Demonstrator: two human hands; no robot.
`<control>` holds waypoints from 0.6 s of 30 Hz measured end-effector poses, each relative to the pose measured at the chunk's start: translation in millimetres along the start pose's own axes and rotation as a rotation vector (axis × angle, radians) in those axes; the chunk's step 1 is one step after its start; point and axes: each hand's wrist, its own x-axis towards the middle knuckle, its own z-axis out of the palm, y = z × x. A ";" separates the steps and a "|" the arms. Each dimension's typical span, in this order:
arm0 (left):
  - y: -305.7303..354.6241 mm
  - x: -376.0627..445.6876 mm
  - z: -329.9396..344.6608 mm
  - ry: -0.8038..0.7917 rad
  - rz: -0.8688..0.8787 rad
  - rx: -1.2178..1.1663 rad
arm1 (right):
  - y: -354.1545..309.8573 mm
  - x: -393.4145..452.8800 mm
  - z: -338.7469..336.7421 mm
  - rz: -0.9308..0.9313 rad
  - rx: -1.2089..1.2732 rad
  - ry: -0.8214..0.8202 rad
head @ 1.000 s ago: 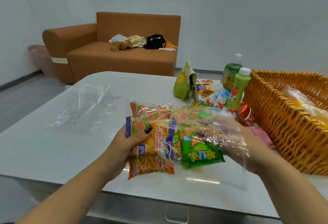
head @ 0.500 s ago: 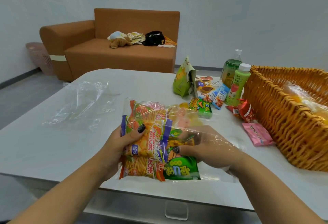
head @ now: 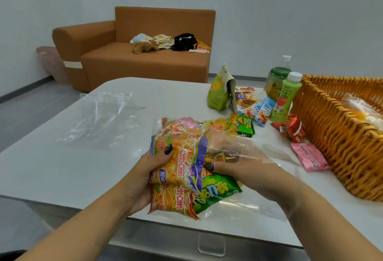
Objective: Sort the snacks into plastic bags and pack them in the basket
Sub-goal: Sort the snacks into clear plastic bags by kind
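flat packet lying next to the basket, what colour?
Pink, with faint print. The flat packet lies by the basket; head view shows it.

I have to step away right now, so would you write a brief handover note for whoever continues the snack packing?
Left hand grips the orange snack packets from outside the clear plastic bag.
Right hand is inside that bag, gripping the snacks there.
Done: one filled bag lies in the wicker basket.
Left: finish this bag and put it in the basket; loose snacks, the pink packet, two bottles and a spare bag remain on the table.
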 end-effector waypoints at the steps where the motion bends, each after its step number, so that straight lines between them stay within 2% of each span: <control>1: 0.2 0.0 -0.7 0.002 -0.003 -0.015 | -0.5 1.7 1.4 -0.014 -0.017 0.036; 3: 1.2 0.1 -2.2 0.015 0.001 -0.042 | -2.0 5.1 2.2 -0.015 -0.087 0.119; 5: 1.7 -0.6 -2.9 0.021 0.001 -0.068 | -5.2 5.6 4.1 -0.039 -0.197 0.123; 9: 2.3 -2.9 -9.3 0.058 0.007 -0.110 | -22.8 -2.1 0.1 -0.048 -0.208 -0.110; 11: 7.1 -2.0 -14.5 0.098 0.053 -0.125 | -33.3 -5.4 -8.4 -0.113 -0.156 -0.142; 13: 16.7 -1.4 -20.8 0.133 0.133 -0.173 | -39.1 -3.9 -20.6 -0.176 -0.008 -0.017; 16: 32.1 -2.0 -27.7 0.196 0.236 -0.223 | -29.6 6.5 -40.6 -0.188 0.285 0.254; 18: 39.0 -3.1 -32.7 0.236 0.303 -0.208 | -11.7 18.3 -41.3 -0.096 0.256 0.400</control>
